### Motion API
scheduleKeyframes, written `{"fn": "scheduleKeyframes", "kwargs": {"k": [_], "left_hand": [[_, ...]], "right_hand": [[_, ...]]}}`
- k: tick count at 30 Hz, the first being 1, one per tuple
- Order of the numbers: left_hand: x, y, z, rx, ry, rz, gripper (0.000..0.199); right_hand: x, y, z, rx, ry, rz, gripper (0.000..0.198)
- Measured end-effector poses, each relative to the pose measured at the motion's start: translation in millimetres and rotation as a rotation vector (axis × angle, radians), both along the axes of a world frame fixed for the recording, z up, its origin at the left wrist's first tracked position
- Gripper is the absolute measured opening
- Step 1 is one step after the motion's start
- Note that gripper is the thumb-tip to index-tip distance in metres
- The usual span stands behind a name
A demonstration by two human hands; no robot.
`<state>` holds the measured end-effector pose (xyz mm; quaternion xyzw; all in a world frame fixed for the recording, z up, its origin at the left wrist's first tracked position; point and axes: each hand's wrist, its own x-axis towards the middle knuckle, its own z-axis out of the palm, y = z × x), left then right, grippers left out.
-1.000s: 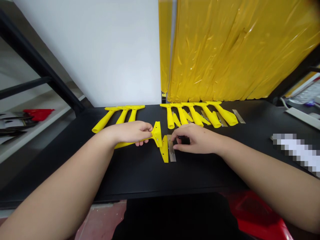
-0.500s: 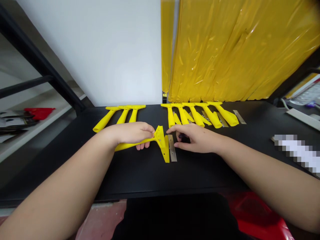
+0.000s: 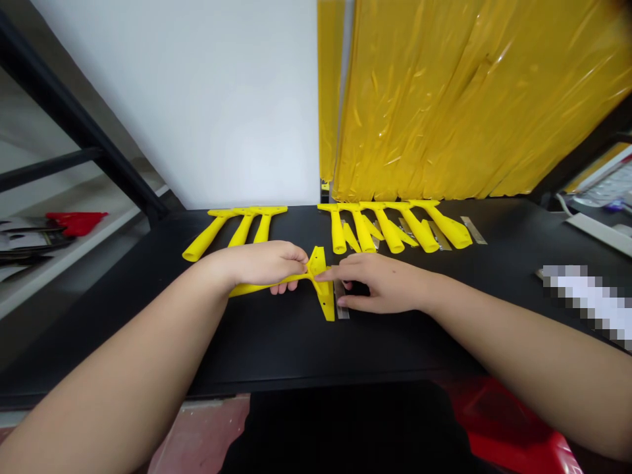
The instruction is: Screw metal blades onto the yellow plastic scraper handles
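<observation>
My left hand point(image 3: 269, 264) is closed around a yellow T-shaped scraper handle point(image 3: 249, 287), near the neck. The handle lies crosswise, its wide head point(image 3: 326, 306) pointing right. My right hand point(image 3: 378, 282) reaches in from the right. Its index fingertip touches the middle of the head, with the thumb apart below; the other fingers are curled and partly hidden. Under the right hand lies a flat metal blade point(image 3: 342, 311), close against the head's right edge and partly covered.
Several yellow scraper handles point(image 3: 395, 230) stand in a row at the back right, with yellow clamp pieces and metal blades point(image 3: 474, 230) among them. More yellow handles point(image 3: 212, 236) lie back left. A white panel point(image 3: 222, 99) and yellow plastic sheeting point(image 3: 469, 99) rise behind the black table point(image 3: 276, 349).
My right hand has moved slightly left and down, and its index finger has come onto the scraper's head. My left hand and the handle stay nearly still.
</observation>
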<state>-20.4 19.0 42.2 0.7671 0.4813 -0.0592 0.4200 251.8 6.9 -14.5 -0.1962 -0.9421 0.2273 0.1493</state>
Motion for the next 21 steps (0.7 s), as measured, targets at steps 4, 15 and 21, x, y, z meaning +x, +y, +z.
{"fn": "scheduleKeyframes", "kwargs": {"k": [4, 15, 21], "left_hand": [[-1.5, 2.3, -0.7, -0.015, -0.022, -0.004, 0.022], [-3.0, 4.0, -4.5, 0.002, -0.096, 0.049, 0.024], [-3.2, 5.7, -8.1, 0.01, -0.314, 0.165, 0.019]], "right_hand": [[1.9, 1.3, -0.7, 0.04, 0.029, 0.036, 0.051], [-0.4, 0.7, 2.3, 0.125, 0.072, 0.004, 0.047], [-1.3, -4.0, 5.6, 0.134, 0.182, -0.134, 0.046]]}}
